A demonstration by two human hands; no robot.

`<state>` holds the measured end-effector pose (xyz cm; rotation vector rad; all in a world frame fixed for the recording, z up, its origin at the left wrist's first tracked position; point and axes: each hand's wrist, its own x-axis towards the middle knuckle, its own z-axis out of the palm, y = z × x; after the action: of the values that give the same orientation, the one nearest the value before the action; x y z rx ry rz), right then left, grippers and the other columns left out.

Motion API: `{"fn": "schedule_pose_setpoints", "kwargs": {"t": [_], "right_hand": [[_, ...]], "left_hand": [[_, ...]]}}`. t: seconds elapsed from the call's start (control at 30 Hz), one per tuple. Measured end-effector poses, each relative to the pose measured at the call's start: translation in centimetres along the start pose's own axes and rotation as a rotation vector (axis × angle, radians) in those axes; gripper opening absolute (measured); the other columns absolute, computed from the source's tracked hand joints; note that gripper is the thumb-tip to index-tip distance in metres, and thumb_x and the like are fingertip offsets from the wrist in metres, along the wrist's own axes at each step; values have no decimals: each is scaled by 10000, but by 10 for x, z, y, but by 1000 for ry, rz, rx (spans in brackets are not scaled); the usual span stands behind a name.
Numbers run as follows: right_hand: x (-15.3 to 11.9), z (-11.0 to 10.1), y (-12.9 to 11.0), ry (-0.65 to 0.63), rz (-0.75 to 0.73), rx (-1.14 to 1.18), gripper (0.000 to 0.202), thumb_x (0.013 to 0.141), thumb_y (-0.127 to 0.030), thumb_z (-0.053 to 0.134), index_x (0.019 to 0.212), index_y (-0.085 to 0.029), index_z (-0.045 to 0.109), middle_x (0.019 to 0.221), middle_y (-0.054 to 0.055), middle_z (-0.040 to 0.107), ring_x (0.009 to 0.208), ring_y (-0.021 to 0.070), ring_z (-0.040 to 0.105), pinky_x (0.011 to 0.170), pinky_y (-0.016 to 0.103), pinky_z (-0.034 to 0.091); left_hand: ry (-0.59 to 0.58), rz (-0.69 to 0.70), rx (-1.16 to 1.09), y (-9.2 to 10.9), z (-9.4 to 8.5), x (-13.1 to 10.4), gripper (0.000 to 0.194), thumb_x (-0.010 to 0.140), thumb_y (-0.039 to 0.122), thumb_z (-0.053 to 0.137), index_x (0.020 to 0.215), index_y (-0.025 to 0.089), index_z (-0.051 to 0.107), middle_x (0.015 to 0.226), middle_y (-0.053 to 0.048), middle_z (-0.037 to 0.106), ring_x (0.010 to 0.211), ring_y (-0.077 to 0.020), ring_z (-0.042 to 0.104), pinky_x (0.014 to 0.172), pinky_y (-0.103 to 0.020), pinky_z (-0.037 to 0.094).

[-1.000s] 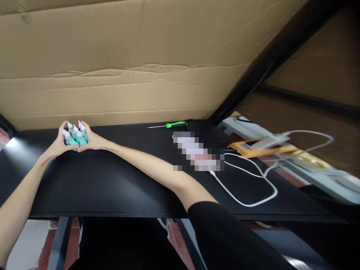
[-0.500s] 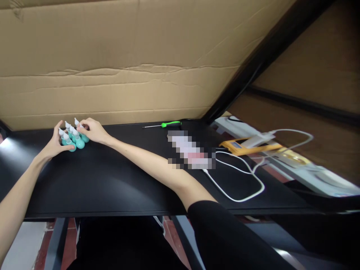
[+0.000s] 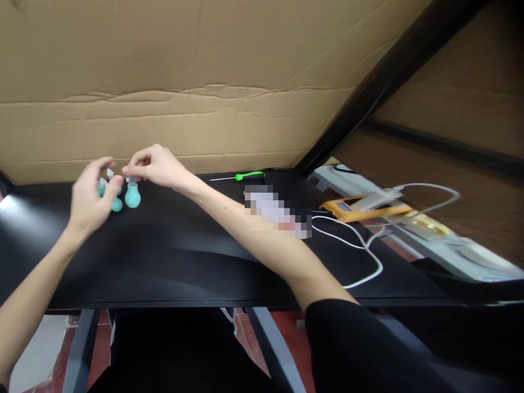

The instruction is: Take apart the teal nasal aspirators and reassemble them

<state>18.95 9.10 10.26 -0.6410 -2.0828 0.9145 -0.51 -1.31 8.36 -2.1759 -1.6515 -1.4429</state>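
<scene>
- The left hand [image 3: 90,196] is raised at the far left of the counter [image 3: 164,262], its fingers [image 3: 102,162] curled yet apart; whether they touch anything is unclear.
- Just beyond it, the other bulbs [image 3: 117,204] stand partly hidden behind that hand; one white tip [image 3: 109,173] points up, leaning slightly left.
- To their right is the bulb [image 3: 132,196], its long axis close to vertical: round teal end down, white neck [image 3: 131,179] up. Whether its base meets the counter cannot be told.
- The right hand [image 3: 158,166] comes in from the right, fingers clamped together on the bulb's narrow upper end.
- Farther right, near the back edge, a screwdriver [image 3: 245,176] lies crosswise, shaft pointing left and green-and-black handle right.
- Near it, a pixelated object [image 3: 272,206] lies slanted beyond the right forearm.
- A white cable [image 3: 381,267] loops to the right of that.
- Last comes a yellow frame [image 3: 347,216] near the counter's right edge.
</scene>
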Motion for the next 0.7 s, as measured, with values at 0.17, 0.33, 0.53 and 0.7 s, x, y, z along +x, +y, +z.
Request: {"fn": "schedule_pose_setpoints", "kwargs": {"t": [0.17,0.33,0.53,0.7], "right_hand": [[-18,-2,8,-48,165,373,309,862,-425,858,721,-166,767,668,13,731,616,120,629,623,246,487],[-1,-6,49,79,410,437,325,1010,-379,696,763,-172,743,767,50,773,614,103,654,650,230,555],[14,-6,104,196,385,143,260,958,-326,752,737,-189,748,768,22,776,752,140,693,780,266,551],[18,9,133,135,309,-89,133,867,-153,789,739,-186,802,728,12,769,821,176,717,907,320,534]], "left_hand": [[-274,-339,-325,26,60,-12,292,1062,460,549,1202,208,505,729,33,677,572,-131,642,608,-271,546],[-253,-266,-381,16,70,-20,243,1040,462,526,1111,230,526,651,88,563,510,-84,541,521,-198,443],[-327,-239,-374,-5,75,-21,265,1051,485,497,1121,230,519,693,72,580,582,-109,567,590,-226,473],[-349,-195,-405,-25,91,-15,282,1059,490,458,1125,225,532,878,2,682,800,-154,647,805,-310,549]]}}
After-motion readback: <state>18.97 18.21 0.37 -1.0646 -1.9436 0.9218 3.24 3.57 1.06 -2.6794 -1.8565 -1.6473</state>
